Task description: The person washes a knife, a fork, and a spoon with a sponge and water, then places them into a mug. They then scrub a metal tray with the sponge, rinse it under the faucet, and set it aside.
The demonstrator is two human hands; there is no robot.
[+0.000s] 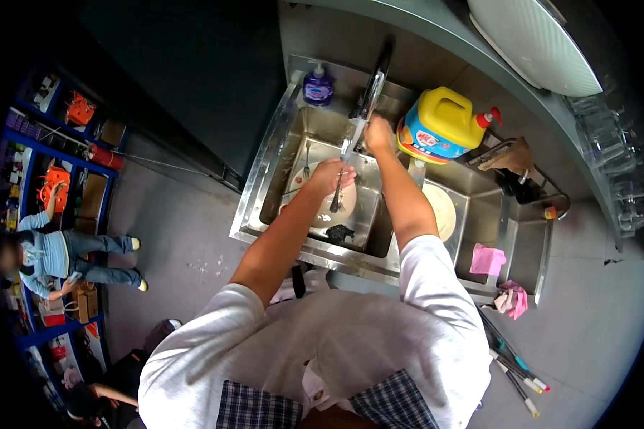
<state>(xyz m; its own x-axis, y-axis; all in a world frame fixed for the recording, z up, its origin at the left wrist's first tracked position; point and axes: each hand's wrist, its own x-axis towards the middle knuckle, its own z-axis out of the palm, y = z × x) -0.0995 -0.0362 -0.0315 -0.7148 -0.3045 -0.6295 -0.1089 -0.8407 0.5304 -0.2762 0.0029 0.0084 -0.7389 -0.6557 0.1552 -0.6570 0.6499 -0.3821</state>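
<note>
Under the running faucet, my left hand holds a dark-handled utensil over the left sink basin. My right hand is closed at the side of the faucet; its fingers are partly hidden. A pale plate lies in the left basin below my left hand, with a fork and a black scrubber near it. A round cream-coloured plate rests in the middle basin. The yellow detergent jug stands just right of my right hand.
A purple soap bottle stands behind the left basin. Pink cloths lie at the right basin. A wire rack sits behind it. Overhead is a shelf with dishes and glasses. Another person is by blue shelves at left.
</note>
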